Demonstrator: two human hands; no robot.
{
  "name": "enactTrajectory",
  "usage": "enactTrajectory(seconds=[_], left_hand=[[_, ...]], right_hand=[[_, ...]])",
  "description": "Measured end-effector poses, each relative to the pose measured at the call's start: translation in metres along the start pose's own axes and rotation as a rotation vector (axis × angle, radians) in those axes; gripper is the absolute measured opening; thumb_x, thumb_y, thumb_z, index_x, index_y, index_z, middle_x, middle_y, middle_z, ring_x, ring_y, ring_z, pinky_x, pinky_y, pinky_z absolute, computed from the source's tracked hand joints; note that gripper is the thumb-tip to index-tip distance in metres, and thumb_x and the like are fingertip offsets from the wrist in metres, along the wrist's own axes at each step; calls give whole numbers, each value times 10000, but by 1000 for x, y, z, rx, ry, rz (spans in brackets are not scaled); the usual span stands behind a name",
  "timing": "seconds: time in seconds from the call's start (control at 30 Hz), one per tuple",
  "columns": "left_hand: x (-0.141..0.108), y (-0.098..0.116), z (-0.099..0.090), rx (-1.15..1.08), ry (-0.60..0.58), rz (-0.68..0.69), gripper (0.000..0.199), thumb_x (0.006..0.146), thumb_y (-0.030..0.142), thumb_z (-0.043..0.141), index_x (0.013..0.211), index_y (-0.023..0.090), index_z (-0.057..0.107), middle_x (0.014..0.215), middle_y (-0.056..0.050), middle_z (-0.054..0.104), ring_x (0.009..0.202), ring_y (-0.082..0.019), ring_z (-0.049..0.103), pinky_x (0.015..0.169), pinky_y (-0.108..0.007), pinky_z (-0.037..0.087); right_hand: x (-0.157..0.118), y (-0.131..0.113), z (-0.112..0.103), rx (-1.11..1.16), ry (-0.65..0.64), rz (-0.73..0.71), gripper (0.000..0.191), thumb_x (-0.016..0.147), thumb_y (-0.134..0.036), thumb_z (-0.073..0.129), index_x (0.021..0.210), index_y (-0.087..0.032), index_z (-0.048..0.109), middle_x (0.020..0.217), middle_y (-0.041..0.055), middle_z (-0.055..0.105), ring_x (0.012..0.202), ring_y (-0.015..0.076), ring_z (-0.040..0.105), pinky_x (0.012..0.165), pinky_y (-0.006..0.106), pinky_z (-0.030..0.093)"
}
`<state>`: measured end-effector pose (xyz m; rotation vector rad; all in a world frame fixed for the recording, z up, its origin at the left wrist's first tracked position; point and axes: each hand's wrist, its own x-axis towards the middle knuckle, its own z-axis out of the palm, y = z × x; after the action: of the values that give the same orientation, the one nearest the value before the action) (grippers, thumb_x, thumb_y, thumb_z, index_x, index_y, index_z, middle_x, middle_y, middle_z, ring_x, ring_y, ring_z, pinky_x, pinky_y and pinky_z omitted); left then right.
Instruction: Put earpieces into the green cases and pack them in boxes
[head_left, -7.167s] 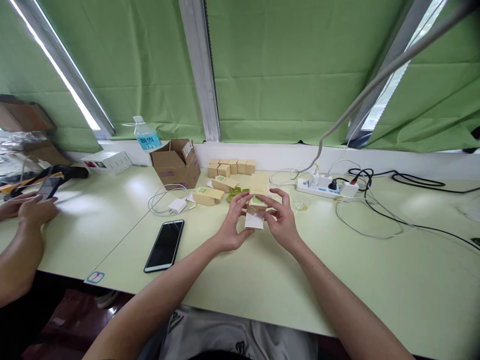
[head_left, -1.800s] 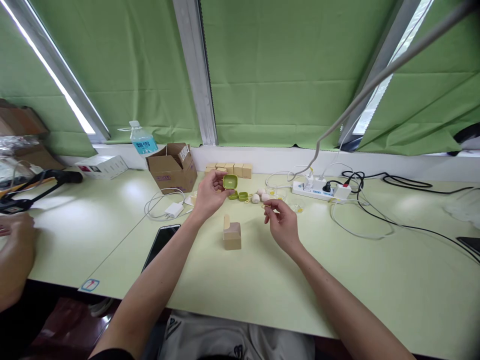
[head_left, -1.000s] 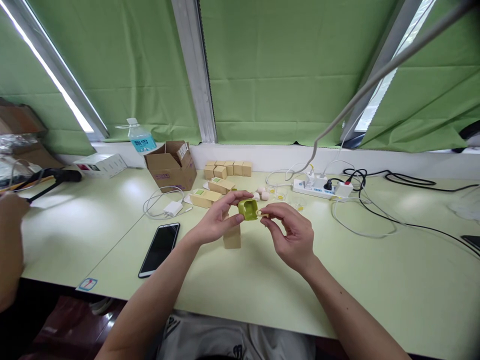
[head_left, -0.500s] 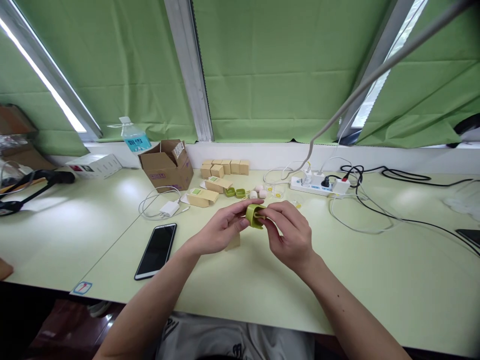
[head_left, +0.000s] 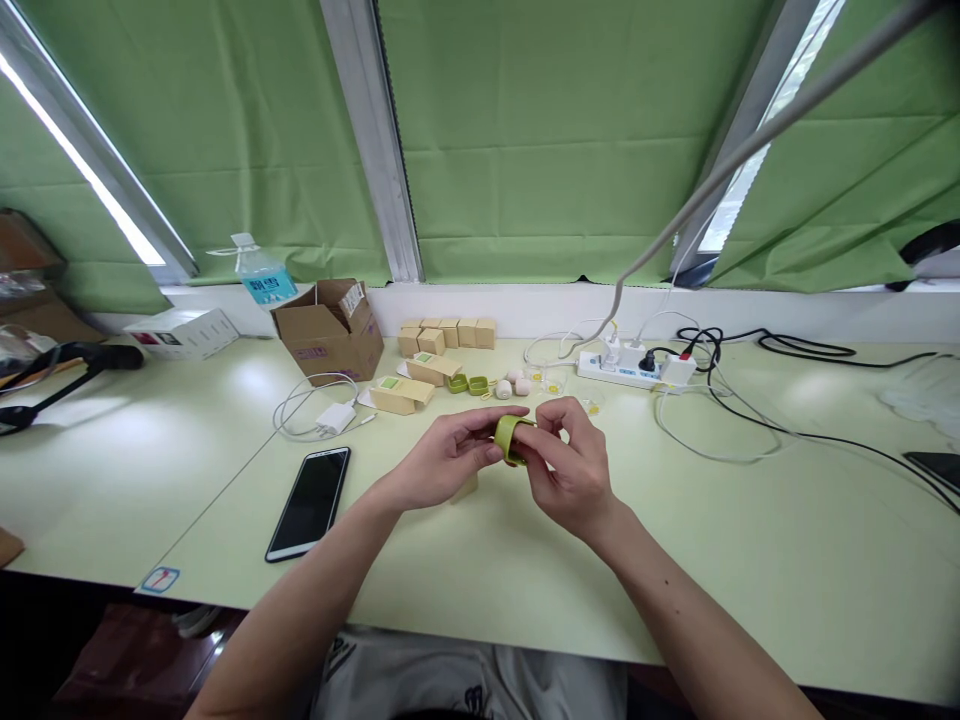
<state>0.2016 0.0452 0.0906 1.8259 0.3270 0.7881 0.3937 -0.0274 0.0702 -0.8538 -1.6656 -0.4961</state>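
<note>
A small hollow green plastic case (head_left: 505, 432) is held up in front of me, its opening turned to the right. My left hand (head_left: 442, 458) is closed on it from the left, thumb below and fingers over the top. My right hand (head_left: 574, 470) has its forefinger and thumb at the opening, the fingertip reaching inside. Whatever the right fingertips pinch is hidden by the case wall. Under my hands stands a small tan box (head_left: 465, 488), partly covered. Beyond them lie two green cups (head_left: 478, 385) and several pale round balls (head_left: 517, 382).
Two opened tan boxes (head_left: 403, 395) lie left of the green cups, with several closed boxes (head_left: 450, 333) behind. A cardboard carton (head_left: 330, 335), white charger (head_left: 335, 418) and phone (head_left: 309, 503) are at left. Clear pieces (head_left: 553, 382), a power strip (head_left: 619, 370) and cables stand at right.
My right forefinger has gone deeper into the green case, and the other right fingers have curled. The thin green strip seen between the right fingers is now hidden. The view has shifted slightly.
</note>
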Motion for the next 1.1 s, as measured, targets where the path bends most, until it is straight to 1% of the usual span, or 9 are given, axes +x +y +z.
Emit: enactTrajectory(seconds=[0.1,0.17,0.33,0.4,0.47,0.57,0.73,0.87,1.1], left_hand=[[1,0,0,-47,4,-7,464,984,370,765,1428,236,734,1328,-130,773,1183,-271,749,1021,-379,634],[2,0,0,-101,7,9,495,982,402,771,1442,228,721,1340,-142,770,1192,-276,752,1026,-377,630],[5,-2,-6,-213,19,22,563,956,459,801,1439,193,690,1322,-176,774,1118,-267,784,1003,-369,626],[5,-3,-9,-243,46,7,586,934,470,824,1422,180,679,1289,-181,785,1063,-262,796,991,-382,627],[5,-4,-11,-265,65,-7,592,919,464,843,1407,177,669,1262,-178,795,1054,-263,799,978,-379,627],[4,-5,-11,-290,55,-7,562,927,435,842,1392,179,660,1222,-169,808,1090,-261,794,959,-346,624],[5,-4,-7,-305,22,8,530,933,426,838,1357,159,665,1215,-172,809,1093,-256,795,943,-323,622],[6,-5,-4,-330,24,22,486,943,403,831,1329,153,673,1208,-167,809,1069,-246,801,952,-329,626],[5,-4,-2,-362,44,34,489,905,404,870,1290,161,693,1179,-158,815,1064,-247,800,928,-318,628]], right_hand=[[0,2,0,44,-2,37,217,968,-74,636,1005,-256,746,912,35,507,768,158,531,593,277,483],[2,2,-3,76,2,47,222,966,-84,668,1058,-269,751,965,48,529,823,172,572,611,287,525],[5,1,-10,208,62,49,345,938,-93,709,1230,-277,692,1129,107,650,984,248,692,697,383,658],[5,1,-10,195,73,29,353,932,-124,729,1246,-277,678,1150,117,684,1022,276,720,751,437,687],[3,2,-8,143,48,-28,372,928,-166,760,1274,-280,683,1212,129,704,1092,302,732,799,465,701],[0,2,-2,76,26,-80,443,934,-193,779,1355,-293,683,1320,146,703,1168,316,727,786,446,720],[-4,4,4,33,67,-88,520,960,-115,729,1435,-317,661,1417,147,701,1267,326,713,805,459,746],[-4,4,6,53,88,-109,580,982,-70,680,1502,-321,627,1444,145,707,1248,318,740,834,475,754],[-5,2,6,148,72,-89,673,957,5,665,1536,-334,613,1477,138,680,1289,319,716,839,481,768]])
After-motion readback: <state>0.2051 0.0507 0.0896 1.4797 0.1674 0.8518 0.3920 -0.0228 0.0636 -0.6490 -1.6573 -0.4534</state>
